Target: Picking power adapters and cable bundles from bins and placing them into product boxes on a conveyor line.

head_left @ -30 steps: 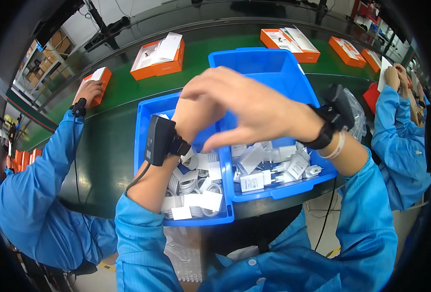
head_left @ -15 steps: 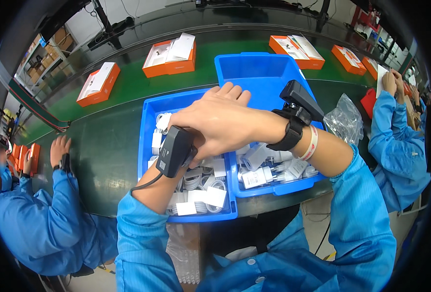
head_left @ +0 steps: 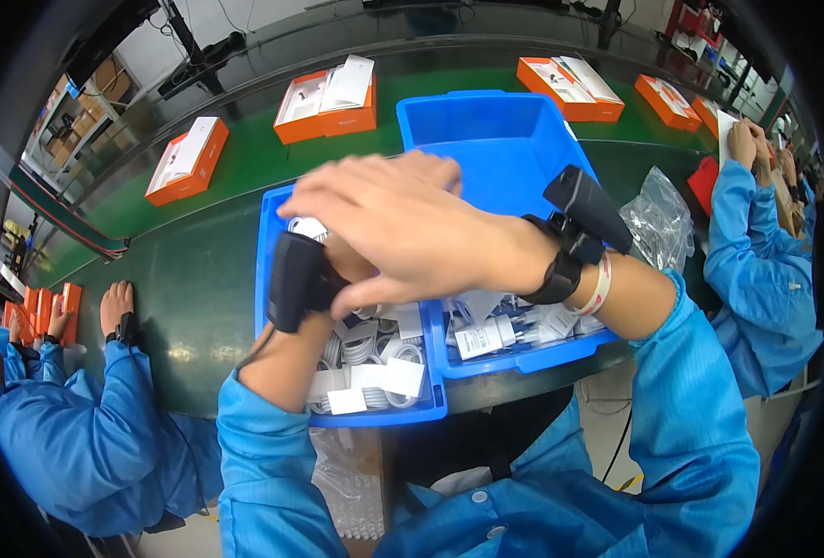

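Note:
My hands cross above the blue bins. My right hand lies over the back of my left hand and wrist. Its fingers are stretched out, the thumb apart from them, and nothing shows in its grasp. Beneath it, only some knuckles of my left hand appear; its fingers are hidden. A black device is strapped to my left wrist, close to the right hand's fingers. Below, the left blue bin holds coiled white cables with white tags. The right blue bin contains white plug chargers.
Behind stands another blue bin. Orange boxes with white inserts line the green belt at the back. A clear plastic bag lies right of the bins. Co-workers in blue sit left and right.
My right hand has shifted left, its fingers now reaching out over my left wrist. The black device on that wrist has turned and moved slightly left.

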A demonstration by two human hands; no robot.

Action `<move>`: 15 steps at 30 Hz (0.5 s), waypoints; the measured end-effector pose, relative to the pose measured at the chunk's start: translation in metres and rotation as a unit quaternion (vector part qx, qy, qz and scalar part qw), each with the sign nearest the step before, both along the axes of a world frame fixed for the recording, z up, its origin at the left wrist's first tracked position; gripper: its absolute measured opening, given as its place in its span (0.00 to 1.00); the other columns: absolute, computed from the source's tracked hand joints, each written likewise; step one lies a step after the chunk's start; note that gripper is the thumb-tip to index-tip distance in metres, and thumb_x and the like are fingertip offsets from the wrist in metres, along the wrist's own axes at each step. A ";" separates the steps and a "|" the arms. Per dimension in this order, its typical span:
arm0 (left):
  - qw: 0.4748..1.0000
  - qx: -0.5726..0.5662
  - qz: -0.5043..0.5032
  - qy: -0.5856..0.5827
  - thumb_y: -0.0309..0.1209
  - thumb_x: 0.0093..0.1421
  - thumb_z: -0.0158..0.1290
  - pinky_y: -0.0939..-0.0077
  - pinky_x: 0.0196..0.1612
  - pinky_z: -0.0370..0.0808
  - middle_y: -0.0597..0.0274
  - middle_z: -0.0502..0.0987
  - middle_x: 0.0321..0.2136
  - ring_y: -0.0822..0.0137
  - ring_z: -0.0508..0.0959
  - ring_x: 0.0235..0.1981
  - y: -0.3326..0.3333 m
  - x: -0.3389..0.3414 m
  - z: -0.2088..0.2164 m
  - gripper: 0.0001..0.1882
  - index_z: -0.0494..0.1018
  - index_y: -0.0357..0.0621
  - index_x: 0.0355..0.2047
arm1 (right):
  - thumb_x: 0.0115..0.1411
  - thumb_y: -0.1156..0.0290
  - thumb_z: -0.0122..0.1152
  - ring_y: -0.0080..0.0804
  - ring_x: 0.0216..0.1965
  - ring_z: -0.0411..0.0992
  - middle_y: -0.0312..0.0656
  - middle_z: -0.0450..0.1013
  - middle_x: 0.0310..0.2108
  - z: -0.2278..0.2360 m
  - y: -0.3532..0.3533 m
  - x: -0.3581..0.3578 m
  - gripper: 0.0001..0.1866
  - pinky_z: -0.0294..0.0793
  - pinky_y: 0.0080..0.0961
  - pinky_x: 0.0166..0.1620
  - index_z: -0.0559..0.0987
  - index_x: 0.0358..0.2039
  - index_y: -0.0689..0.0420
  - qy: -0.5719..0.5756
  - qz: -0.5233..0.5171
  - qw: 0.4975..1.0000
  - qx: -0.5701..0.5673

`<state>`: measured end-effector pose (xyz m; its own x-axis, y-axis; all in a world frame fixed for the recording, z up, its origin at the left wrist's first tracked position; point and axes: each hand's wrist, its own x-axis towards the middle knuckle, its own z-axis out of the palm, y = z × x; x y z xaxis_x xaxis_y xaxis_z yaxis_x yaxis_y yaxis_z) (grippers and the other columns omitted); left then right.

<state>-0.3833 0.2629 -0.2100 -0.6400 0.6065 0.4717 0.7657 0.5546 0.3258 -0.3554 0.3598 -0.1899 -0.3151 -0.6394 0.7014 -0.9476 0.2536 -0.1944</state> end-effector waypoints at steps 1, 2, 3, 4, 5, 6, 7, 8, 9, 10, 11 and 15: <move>0.998 0.048 0.023 -0.030 0.42 0.56 0.58 0.73 0.39 0.71 0.60 0.72 0.32 0.63 0.71 0.30 -0.002 -0.001 0.004 0.21 0.73 0.38 0.42 | 0.45 0.67 0.76 0.45 0.42 0.73 0.43 0.73 0.39 -0.001 -0.001 0.002 0.25 0.71 0.41 0.44 0.75 0.42 0.57 0.070 -0.033 0.993 -0.088; 0.992 0.092 0.065 -0.054 0.41 0.59 0.57 0.74 0.39 0.71 0.60 0.73 0.32 0.64 0.71 0.29 -0.017 0.006 0.015 0.19 0.73 0.38 0.42 | 0.45 0.67 0.76 0.45 0.42 0.73 0.43 0.73 0.39 0.003 -0.012 0.008 0.25 0.71 0.41 0.44 0.75 0.42 0.57 0.070 -0.017 0.993 -0.098; 0.969 0.218 0.028 -0.117 0.38 0.62 0.53 0.73 0.34 0.71 0.60 0.74 0.28 0.66 0.72 0.27 -0.021 -0.002 0.019 0.15 0.73 0.39 0.41 | 0.47 0.68 0.73 0.46 0.38 0.72 0.45 0.73 0.37 0.000 -0.009 0.009 0.20 0.72 0.40 0.43 0.75 0.38 0.59 0.067 -0.002 0.990 -0.126; 0.924 0.339 -0.007 -0.179 0.35 0.66 0.50 0.71 0.30 0.72 0.60 0.75 0.25 0.67 0.73 0.26 -0.027 -0.014 0.023 0.11 0.74 0.40 0.41 | 0.48 0.69 0.70 0.48 0.34 0.72 0.47 0.72 0.35 -0.004 -0.006 0.011 0.16 0.73 0.38 0.41 0.75 0.35 0.60 0.063 0.014 0.986 -0.155; 0.855 0.455 -0.041 -0.247 0.36 0.67 0.48 0.72 0.30 0.71 0.61 0.74 0.25 0.68 0.72 0.27 -0.031 -0.029 0.023 0.13 0.73 0.39 0.42 | 0.51 0.73 0.69 0.42 0.38 0.74 0.44 0.73 0.38 -0.010 0.003 0.012 0.16 0.74 0.33 0.38 0.75 0.40 0.61 0.018 -0.002 0.994 -0.107; 0.766 0.559 -0.072 -0.309 0.37 0.67 0.46 0.73 0.29 0.70 0.63 0.73 0.25 0.69 0.71 0.27 -0.036 -0.036 0.028 0.15 0.73 0.38 0.43 | 0.51 0.73 0.69 0.42 0.38 0.74 0.44 0.73 0.38 -0.014 0.004 0.013 0.16 0.74 0.33 0.38 0.75 0.40 0.61 0.018 -0.006 0.994 -0.111; 0.685 0.627 -0.107 -0.356 0.37 0.67 0.46 0.74 0.29 0.67 0.65 0.71 0.26 0.70 0.69 0.27 -0.040 -0.040 0.029 0.15 0.71 0.38 0.44 | 0.52 0.74 0.68 0.43 0.38 0.74 0.45 0.73 0.38 -0.019 0.003 0.012 0.16 0.75 0.34 0.39 0.75 0.41 0.61 -0.060 -0.008 0.993 -0.097; 0.642 0.650 -0.158 -0.374 0.37 0.67 0.47 0.74 0.29 0.65 0.66 0.69 0.26 0.70 0.67 0.26 -0.043 -0.041 0.034 0.13 0.71 0.40 0.42 | 0.54 0.75 0.66 0.45 0.37 0.74 0.46 0.73 0.38 -0.025 -0.001 0.011 0.15 0.75 0.34 0.39 0.75 0.42 0.62 -0.140 -0.006 0.987 -0.082; 0.622 0.667 -0.169 -0.373 0.35 0.67 0.47 0.76 0.28 0.65 0.67 0.67 0.25 0.71 0.65 0.26 -0.043 -0.039 0.034 0.11 0.71 0.40 0.40 | 0.56 0.75 0.64 0.49 0.39 0.74 0.49 0.73 0.41 -0.031 -0.004 0.011 0.16 0.76 0.35 0.41 0.74 0.44 0.63 -0.161 0.012 0.982 -0.095; 0.601 0.684 -0.179 -0.372 0.34 0.67 0.47 0.78 0.28 0.64 0.67 0.64 0.23 0.72 0.63 0.26 -0.042 -0.037 0.035 0.09 0.70 0.40 0.37 | 0.56 0.75 0.64 0.49 0.39 0.74 0.49 0.73 0.41 -0.037 -0.007 0.013 0.16 0.76 0.35 0.41 0.74 0.44 0.63 -0.162 0.011 0.982 -0.098; 0.602 0.684 -0.177 -0.371 0.34 0.67 0.47 0.78 0.28 0.64 0.67 0.64 0.23 0.72 0.63 0.26 -0.046 -0.037 0.035 0.09 0.70 0.40 0.37 | 0.56 0.74 0.64 0.49 0.39 0.74 0.49 0.73 0.41 -0.040 -0.010 0.017 0.16 0.76 0.35 0.42 0.74 0.44 0.63 -0.157 0.015 0.980 -0.118; 0.537 0.732 -0.199 -0.370 0.33 0.66 0.47 0.78 0.26 0.64 0.67 0.65 0.22 0.71 0.63 0.25 -0.054 -0.037 0.034 0.09 0.69 0.41 0.33 | 0.55 0.75 0.65 0.51 0.40 0.74 0.50 0.70 0.42 -0.045 -0.015 0.021 0.17 0.76 0.38 0.44 0.73 0.44 0.63 -0.166 0.026 0.978 -0.122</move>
